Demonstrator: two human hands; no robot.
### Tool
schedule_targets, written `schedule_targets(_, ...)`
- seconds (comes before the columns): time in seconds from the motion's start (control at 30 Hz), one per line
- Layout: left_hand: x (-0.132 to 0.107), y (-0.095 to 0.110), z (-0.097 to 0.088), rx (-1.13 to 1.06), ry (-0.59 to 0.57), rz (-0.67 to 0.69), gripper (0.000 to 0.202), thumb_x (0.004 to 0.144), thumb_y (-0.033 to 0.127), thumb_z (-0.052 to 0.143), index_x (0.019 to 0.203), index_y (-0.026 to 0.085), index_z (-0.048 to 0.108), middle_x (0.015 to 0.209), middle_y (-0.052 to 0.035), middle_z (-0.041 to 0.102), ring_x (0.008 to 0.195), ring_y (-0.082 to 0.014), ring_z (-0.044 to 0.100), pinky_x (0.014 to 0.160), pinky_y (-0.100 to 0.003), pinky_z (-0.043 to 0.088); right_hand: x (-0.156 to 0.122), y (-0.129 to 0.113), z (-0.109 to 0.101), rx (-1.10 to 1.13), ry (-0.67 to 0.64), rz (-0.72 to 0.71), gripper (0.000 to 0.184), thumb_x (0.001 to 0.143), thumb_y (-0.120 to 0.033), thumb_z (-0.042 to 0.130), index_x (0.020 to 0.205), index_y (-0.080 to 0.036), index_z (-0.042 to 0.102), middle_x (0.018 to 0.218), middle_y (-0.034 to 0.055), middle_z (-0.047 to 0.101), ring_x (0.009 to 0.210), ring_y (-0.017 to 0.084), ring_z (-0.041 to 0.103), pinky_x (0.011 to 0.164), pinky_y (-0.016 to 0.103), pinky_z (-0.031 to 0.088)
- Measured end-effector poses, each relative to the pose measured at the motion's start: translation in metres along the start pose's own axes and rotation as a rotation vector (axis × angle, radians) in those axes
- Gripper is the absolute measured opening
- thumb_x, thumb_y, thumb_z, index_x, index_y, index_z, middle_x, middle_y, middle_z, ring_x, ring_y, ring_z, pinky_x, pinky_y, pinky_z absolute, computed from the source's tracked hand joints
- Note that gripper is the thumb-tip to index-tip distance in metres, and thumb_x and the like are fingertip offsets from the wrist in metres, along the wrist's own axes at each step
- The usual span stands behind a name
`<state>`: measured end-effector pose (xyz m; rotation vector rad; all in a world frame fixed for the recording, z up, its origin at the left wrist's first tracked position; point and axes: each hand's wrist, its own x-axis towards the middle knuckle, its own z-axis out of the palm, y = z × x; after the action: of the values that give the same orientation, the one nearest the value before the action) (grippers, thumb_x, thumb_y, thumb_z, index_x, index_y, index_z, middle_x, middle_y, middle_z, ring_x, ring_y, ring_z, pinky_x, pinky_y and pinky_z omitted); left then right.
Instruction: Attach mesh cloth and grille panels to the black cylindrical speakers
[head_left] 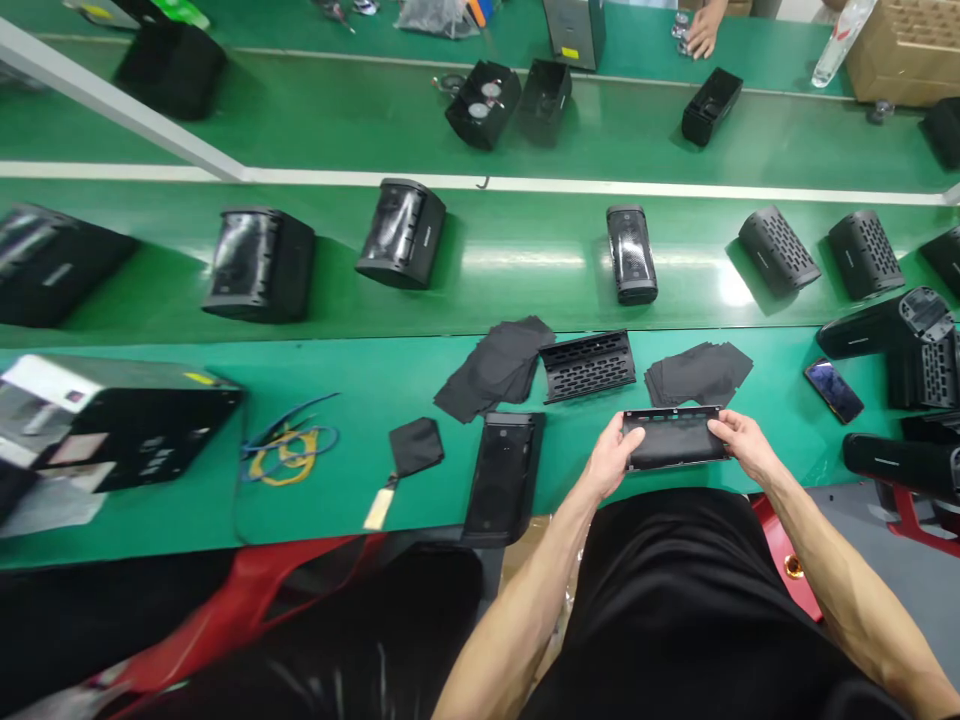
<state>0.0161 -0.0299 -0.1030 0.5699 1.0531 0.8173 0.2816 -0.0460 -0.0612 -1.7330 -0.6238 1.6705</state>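
A black plastic cover panel is held level between my hands at the table's near edge, its hollow inner side facing up. My left hand grips the panel's left end, thumb on the inside. At the opposite end my right hand pinches it the same way. Just beyond lie a perforated black cover and two fanned stacks of thin black sheets, a left stack and a right stack. A black speaker housing rests to the left of my left hand.
A phone and several black speakers are at the right. Blue and yellow cords, a black pouch and a large box-shaped unit sit leftward. Speakers line the green conveyor. Another person's hand is across it.
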Motion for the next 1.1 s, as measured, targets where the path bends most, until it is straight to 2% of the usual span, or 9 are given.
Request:
schedule_targets(0.1,-0.003,0.01,-0.002,0.003,-0.025,-0.004,0.064,0.076,0.048,0.09,0.125,0.016,0.067,0.124,-0.0125,0.075,0.11,-0.026,0.069,0.102,-0.039,0.053,-0.001,0.003,0.002,0.06,-0.005,-0.003,0.053,0.065,-0.064,0.09,0.085,-0.022,0.065,0.073,-0.0012,0.071,0.057,0.013,0.055,0.053,0.024,0.039)
schedule_targets(0.27,-0.007,0.023,-0.004,0.0,-0.032,-0.041,0.056,0.08,0.053,0.087,0.117,0.015,0.069,0.103,-0.0075,0.078,0.086,-0.0198,0.07,0.085,-0.033,0.055,-0.003,0.004,0.007,0.109,-0.02,0.011,0.054,0.063,-0.063,0.093,0.082,-0.022,0.064,0.07,-0.0016,0.069,0.057,0.013,0.056,0.052,0.024,0.041)
schedule_targets(0.4,-0.009,0.032,0.0,-0.051,-0.001,-0.028,0.052,0.078,0.053,0.088,0.11,0.015,0.073,0.103,-0.0083,0.079,0.09,-0.021,0.07,0.087,-0.033,0.055,-0.004,0.002,0.01,0.123,-0.016,0.017,0.054,0.063,-0.062,0.095,0.081,-0.022,0.064,0.07,-0.0022,0.068,0.057,0.013,0.054,0.051,0.024,0.041)
schedule_targets(0.53,-0.01,0.038,0.003,-0.097,-0.015,-0.044,0.054,0.073,0.05,0.091,0.11,0.015,0.074,0.105,-0.0088,0.08,0.091,-0.0223,0.072,0.09,-0.035,0.056,-0.004,0.001,0.01,0.123,0.004,0.0,0.055,0.064,-0.064,0.093,0.078,-0.022,0.062,0.066,-0.0036,0.064,0.053,0.011,0.05,0.049,0.023,0.037)
schedule_targets(0.73,-0.011,0.036,0.0,-0.087,-0.009,-0.044,0.051,0.075,0.05,0.09,0.11,0.016,0.075,0.11,-0.0111,0.079,0.099,-0.0256,0.073,0.095,-0.038,0.056,-0.005,-0.001,0.012,0.114,0.015,-0.018,0.055,0.066,-0.066,0.092,0.076,-0.022,0.061,0.063,-0.0044,0.06,0.053,0.011,0.048,0.048,0.023,0.037)
schedule_targets(0.87,-0.011,0.033,-0.004,-0.1,0.021,-0.092,0.059,0.072,0.045,0.092,0.119,0.016,0.073,0.112,-0.0113,0.079,0.103,-0.027,0.073,0.1,-0.041,0.056,-0.006,-0.004,0.012,0.122,0.001,-0.009,0.056,0.066,-0.067,0.091,0.081,-0.021,0.063,0.068,-0.0031,0.063,0.056,0.012,0.051,0.051,0.023,0.042)
schedule_targets(0.97,-0.013,0.033,-0.007,-0.104,-0.027,-0.109,0.07,0.07,0.04,0.093,0.13,0.016,0.068,0.119,-0.013,0.078,0.111,-0.0297,0.072,0.105,-0.044,0.053,-0.007,-0.006,0.01,0.112,-0.005,-0.026,0.056,0.068,-0.068,0.09,0.083,-0.021,0.064,0.069,-0.0031,0.063,0.057,0.012,0.051,0.052,0.024,0.042)
schedule_targets(1.1,-0.018,0.039,-0.009,-0.081,-0.139,-0.083,0.073,0.075,0.042,0.091,0.139,0.018,0.064,0.125,-0.0144,0.077,0.116,-0.0318,0.072,0.106,-0.045,0.053,-0.008,-0.008,0.008,0.072,-0.011,-0.078,0.055,0.07,-0.07,0.087,0.082,-0.022,0.064,0.065,-0.0041,0.059,0.054,0.011,0.046,0.051,0.024,0.037)
